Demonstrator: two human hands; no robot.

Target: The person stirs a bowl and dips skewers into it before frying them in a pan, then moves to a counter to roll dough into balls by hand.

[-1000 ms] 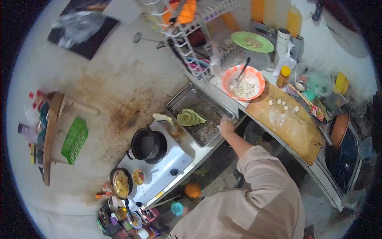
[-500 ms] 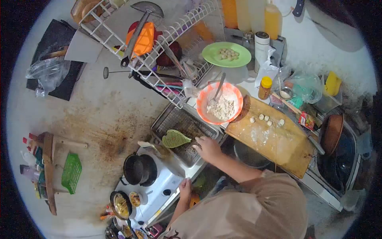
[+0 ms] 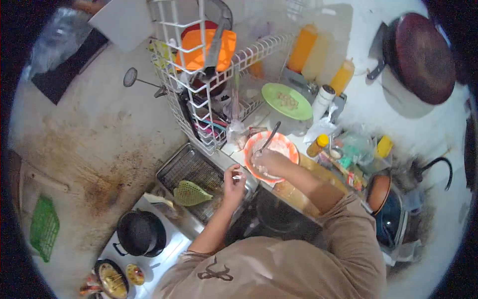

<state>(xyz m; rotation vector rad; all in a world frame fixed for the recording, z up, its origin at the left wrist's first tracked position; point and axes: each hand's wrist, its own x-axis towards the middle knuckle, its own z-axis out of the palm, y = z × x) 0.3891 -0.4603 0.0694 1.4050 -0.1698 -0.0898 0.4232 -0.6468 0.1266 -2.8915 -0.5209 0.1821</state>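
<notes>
Centre frame: right hand [image 3: 269, 162] inside bowl [image 3: 294, 145], its grip hidden; left hand [image 3: 233, 186] just lower left, fingers curled onto white piece [image 3: 238, 177].

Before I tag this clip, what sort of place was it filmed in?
A kitchen, probably a home one: a black pot sits on a white stove, a dark pan is up on the wall, and an orange-and-white bowl stands nearby.

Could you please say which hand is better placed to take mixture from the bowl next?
Probably the right hand: it is inside the bowl, while the left hand is outside, with something white at its fingertips.
</notes>
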